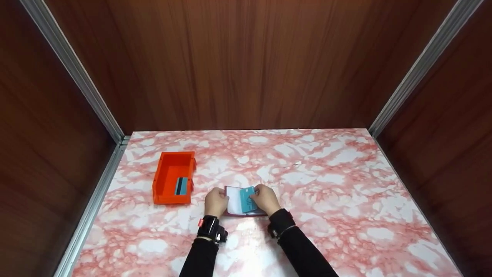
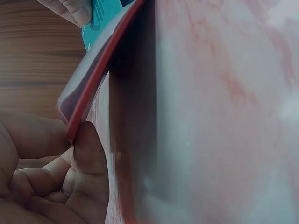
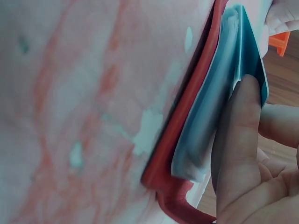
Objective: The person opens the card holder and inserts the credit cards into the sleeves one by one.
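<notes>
Brown wood-look panels [image 1: 230,65] are surrounding the red-and-white table [image 1: 326,173]. To the left of both hands, an orange bin [image 1: 172,200] is standing there, a striped card [image 1: 183,186] lying inside. Between the hands, a red wallet [image 1: 233,200] is sitting open, its left cover tilting off the table, and a blue card [image 1: 247,206] is slanting over it. The left hand [image 1: 216,202] is pinching the wallet's left edge; the right hand [image 1: 266,198], its forearm angling inward, is pinching the blue card's right side.

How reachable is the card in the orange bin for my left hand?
Probably yes: nothing covers the card in the open bin, though your left hand pinches the red holder.
</notes>
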### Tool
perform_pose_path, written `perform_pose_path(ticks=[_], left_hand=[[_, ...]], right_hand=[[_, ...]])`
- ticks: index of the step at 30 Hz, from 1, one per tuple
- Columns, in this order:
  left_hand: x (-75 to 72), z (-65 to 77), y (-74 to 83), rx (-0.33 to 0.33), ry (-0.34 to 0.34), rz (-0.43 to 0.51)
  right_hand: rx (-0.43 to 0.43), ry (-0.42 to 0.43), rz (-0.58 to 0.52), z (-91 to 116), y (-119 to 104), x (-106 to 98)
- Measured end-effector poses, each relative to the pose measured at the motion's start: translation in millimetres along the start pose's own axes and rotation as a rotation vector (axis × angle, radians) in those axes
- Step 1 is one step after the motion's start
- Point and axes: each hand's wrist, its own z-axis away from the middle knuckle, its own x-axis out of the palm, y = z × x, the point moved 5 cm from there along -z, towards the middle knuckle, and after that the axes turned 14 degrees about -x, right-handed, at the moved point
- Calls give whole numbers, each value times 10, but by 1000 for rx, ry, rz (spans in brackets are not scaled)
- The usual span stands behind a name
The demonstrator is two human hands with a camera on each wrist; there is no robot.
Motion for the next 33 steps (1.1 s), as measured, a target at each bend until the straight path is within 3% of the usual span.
perform_pose_path(ticks=[17,33], left_hand=[[-5,1,7,-21,3,-17],[19,-17,-58,-50,-38,-4]], right_hand=[[-11,13,67,-19,-79,41],[-38,-7,145,-38,-157,65]])
